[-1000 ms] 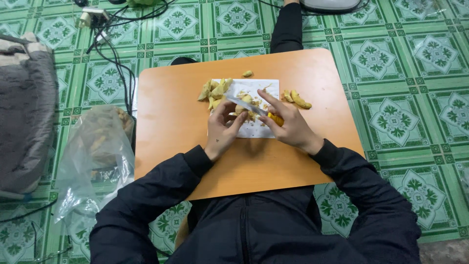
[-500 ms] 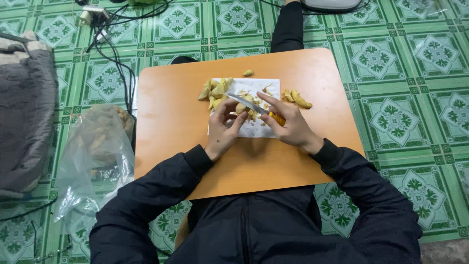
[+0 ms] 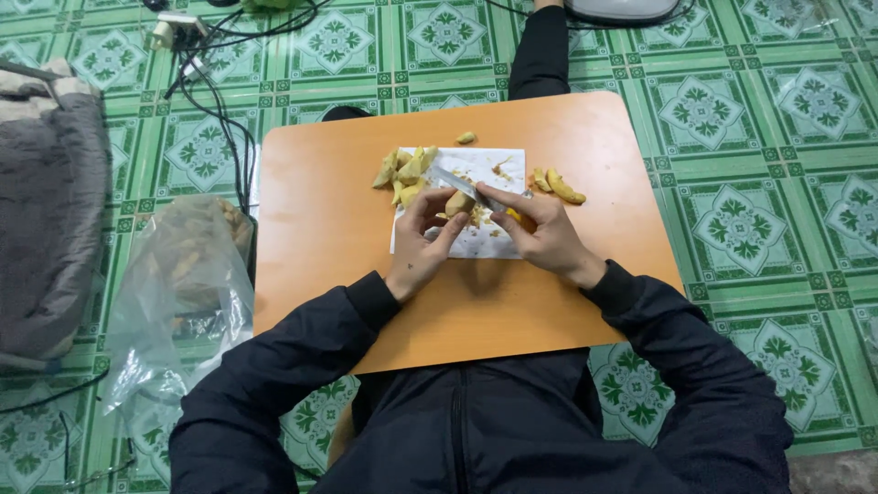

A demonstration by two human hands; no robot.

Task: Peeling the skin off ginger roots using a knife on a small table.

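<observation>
While your left hand [image 3: 422, 240] pinches the yellow piece [image 3: 457, 202] over the white paper [image 3: 498, 165], your right hand [image 3: 540, 230] closes its fingers on the knife [image 3: 455, 182], whose blade runs up-left across the piece, just beyond your left fingertips.

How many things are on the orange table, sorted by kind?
White paper sheet: 1
Knife, in the right hand: 1
Yellowish piece held in the left hand: 1
Heaps of cut yellowish pieces, one left, one right: 2
Total: 5
</observation>
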